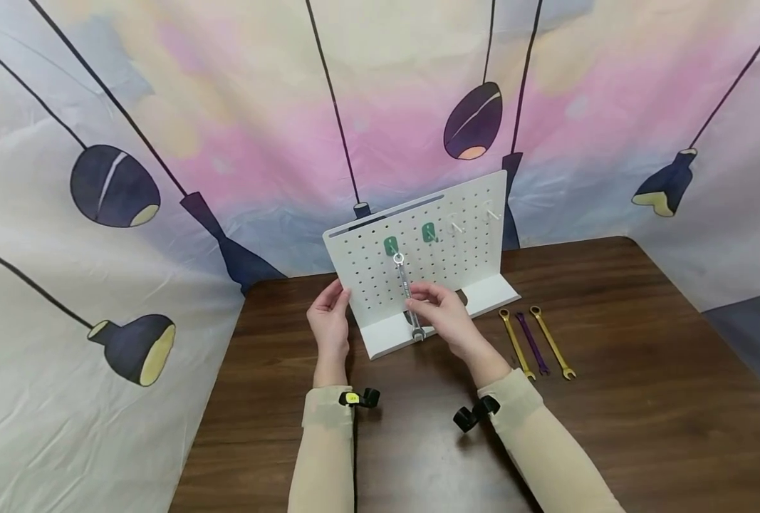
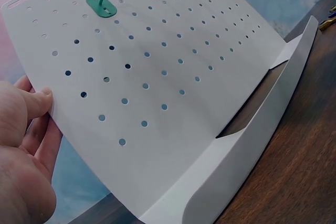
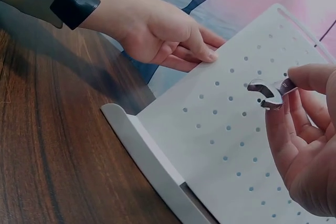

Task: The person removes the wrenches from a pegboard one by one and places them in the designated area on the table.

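Observation:
A white pegboard (image 1: 463,255) stands on the table, tilted to my view. At its left edge my left hand (image 1: 330,324) pinches the board, thumb on the front face and fingers behind, as the left wrist view shows. My right hand (image 1: 446,324) holds a silver combination wrench (image 1: 403,275) by the shank between thumb and fingers. The wrench's open end (image 3: 266,94) points down. Its ring end is up at the tip of the left green hook (image 2: 101,6); I cannot tell whether the ring is round the peg. Another green hook (image 1: 429,231) sits to the right.
Two whitish hooks (image 1: 455,224) are farther right on the board. Right of the base lie a gold wrench (image 1: 516,343), a purple wrench (image 1: 532,343) and another gold wrench (image 1: 551,342) on the brown table (image 1: 649,399). A painted cloth (image 1: 251,121) hangs behind.

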`<state>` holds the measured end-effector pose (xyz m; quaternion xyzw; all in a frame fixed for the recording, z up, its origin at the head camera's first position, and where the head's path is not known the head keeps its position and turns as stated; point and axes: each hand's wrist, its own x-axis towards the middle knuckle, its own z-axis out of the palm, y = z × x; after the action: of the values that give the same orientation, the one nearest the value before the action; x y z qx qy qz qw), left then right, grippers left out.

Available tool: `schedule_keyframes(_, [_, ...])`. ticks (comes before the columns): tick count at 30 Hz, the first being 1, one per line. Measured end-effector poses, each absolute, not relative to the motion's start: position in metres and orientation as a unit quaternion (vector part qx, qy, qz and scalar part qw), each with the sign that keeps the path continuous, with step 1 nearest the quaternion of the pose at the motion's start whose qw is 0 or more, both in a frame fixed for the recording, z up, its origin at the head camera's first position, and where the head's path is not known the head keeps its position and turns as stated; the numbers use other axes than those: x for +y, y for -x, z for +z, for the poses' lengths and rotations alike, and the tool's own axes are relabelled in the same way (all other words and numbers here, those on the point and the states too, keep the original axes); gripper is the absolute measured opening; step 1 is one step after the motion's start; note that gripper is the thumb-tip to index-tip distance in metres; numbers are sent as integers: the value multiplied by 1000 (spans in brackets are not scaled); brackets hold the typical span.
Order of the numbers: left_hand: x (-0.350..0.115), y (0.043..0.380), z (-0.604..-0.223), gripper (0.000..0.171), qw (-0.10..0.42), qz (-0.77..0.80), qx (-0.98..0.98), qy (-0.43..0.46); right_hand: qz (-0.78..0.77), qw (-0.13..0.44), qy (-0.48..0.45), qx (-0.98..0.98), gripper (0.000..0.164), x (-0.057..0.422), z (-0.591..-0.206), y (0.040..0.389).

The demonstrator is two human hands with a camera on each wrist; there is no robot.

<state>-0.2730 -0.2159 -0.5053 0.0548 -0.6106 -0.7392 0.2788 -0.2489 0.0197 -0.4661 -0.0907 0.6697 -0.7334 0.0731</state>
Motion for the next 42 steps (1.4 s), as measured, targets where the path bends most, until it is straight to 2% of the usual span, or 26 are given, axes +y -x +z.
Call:
schedule_keyframes(16, [-219, 273, -506, 24, 277, -742, -607, -56, -735, 79, 105, 665, 37, 23, -453, 247])
schedule_keyframes(25, [-218, 273, -506, 25, 273, -746, -606, -54, -745, 87, 104, 653, 46, 32, -449, 248])
schedule_keyframes(42, [-217, 272, -504, 26, 272, -750, -600, -59, -709, 96, 87, 693, 45, 103, -474, 249])
